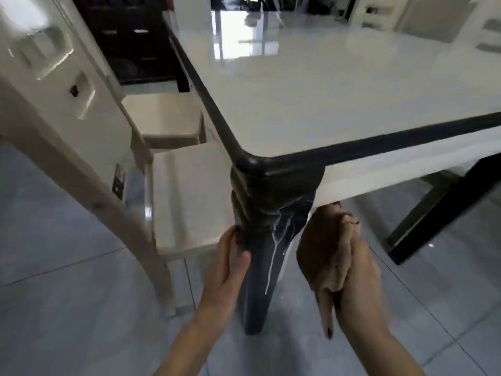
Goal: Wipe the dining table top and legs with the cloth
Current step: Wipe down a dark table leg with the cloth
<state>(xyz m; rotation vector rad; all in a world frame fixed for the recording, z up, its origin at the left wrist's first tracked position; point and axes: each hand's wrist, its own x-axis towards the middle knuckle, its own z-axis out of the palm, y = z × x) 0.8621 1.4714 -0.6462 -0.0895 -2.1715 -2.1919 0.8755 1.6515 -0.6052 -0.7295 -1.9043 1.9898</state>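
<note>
Right hand (357, 283) clutching bunched cloth (322, 253) just beside table leg (263, 267); left hand (225, 270) gripping table leg, fingertips hiding behind it.

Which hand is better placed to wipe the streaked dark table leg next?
Right. The right hand holds the crumpled brown cloth just beside the dark table leg; the left hand only grips that leg.

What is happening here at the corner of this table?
A person is cleaning a dining table leg. The left-hand grip holds the dark leg below the table corner. The right-hand grip clutches a bunched brown cloth close beside the leg. White drip streaks show on the leg's front. The table top looks glossy.
</note>
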